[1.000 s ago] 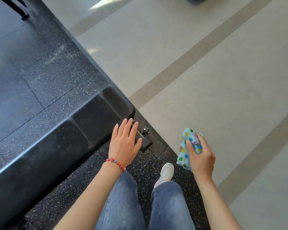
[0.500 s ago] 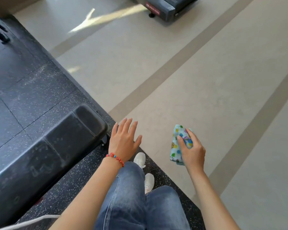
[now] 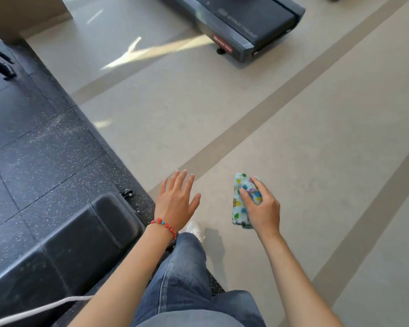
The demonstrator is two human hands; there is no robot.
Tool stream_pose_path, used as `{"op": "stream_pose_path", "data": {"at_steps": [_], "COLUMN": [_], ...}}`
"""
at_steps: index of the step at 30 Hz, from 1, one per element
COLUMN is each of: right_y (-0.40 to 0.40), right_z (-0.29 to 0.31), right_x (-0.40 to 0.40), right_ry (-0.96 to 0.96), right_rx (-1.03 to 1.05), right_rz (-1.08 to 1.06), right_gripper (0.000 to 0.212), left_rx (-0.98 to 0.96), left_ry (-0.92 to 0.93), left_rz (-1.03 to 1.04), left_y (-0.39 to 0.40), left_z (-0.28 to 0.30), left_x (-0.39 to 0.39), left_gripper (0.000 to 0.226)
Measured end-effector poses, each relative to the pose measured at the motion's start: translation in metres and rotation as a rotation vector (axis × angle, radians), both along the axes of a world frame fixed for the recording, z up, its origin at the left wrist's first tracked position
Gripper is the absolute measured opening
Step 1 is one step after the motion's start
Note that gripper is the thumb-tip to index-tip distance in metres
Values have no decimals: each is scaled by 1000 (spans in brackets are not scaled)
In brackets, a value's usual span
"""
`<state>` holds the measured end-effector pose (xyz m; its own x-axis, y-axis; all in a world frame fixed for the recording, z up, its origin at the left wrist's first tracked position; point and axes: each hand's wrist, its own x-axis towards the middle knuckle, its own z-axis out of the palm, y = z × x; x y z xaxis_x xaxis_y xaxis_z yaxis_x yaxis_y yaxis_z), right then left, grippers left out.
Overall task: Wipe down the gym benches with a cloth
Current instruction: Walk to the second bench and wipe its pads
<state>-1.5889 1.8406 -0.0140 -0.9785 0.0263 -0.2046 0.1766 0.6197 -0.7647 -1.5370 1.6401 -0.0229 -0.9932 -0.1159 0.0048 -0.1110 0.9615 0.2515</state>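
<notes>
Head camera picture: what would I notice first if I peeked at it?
Probably the bright spotted cloth, gripped by the right hand above the pale floor. Next, the open left hand with its red bracelet, just past the end of the black bench at lower left.

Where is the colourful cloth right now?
In the head view, the cloth is gripped in the right hand, over the beige floor, right of the open left hand.
</notes>
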Motion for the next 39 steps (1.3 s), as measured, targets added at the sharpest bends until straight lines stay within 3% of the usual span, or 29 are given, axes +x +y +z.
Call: {"op": "stream_pose_path", "data": {"at_steps": [11, 26, 39], "right_y": [-58, -179, -421], "right_z": [12, 13, 0], "right_x": [-182, -369, -476], "right_ry": [15, -7, -32], "right_rx": [-23, -47, -56], "right_rz": [167, 664, 786], "right_gripper": [41, 41, 41], "left_rx": [-20, -18, 5], "left_ry": [75, 56, 23], "left_rz": [131, 633, 763], "left_y": [-43, -113, -337], "left_z": [7, 13, 2], "left_x": [-150, -260, -351], "left_gripper": [51, 52, 53]}}
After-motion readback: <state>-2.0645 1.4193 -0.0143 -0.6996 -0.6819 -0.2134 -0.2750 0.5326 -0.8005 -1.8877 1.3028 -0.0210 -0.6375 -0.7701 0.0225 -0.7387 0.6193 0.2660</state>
